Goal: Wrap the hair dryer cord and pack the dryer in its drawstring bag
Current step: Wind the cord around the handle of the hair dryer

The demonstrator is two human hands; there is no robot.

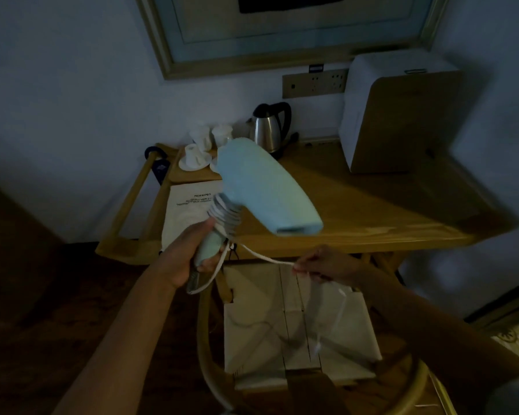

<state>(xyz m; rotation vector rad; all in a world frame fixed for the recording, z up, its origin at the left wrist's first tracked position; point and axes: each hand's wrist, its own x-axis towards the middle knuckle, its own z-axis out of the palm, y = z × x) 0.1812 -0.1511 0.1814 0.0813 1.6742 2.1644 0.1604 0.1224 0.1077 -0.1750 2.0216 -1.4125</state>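
Left hand [189, 256] fingers are gripping the hair dryer [261, 190] handle; right hand [324, 263] fingers are pinching the cord [264, 257]; the drawstring bag [189, 211] is lying flat on the table [357, 205].

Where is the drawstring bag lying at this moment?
In the head view, the drawstring bag lies flat on the left part of the wooden table, behind the hair dryer and near the cups.

Across the middle of your frame, the wooden table [372, 211] carries a kettle [267, 130], white cups [204, 142], a white box [402, 115], and a printed cloth bag [189, 211] at centre left.
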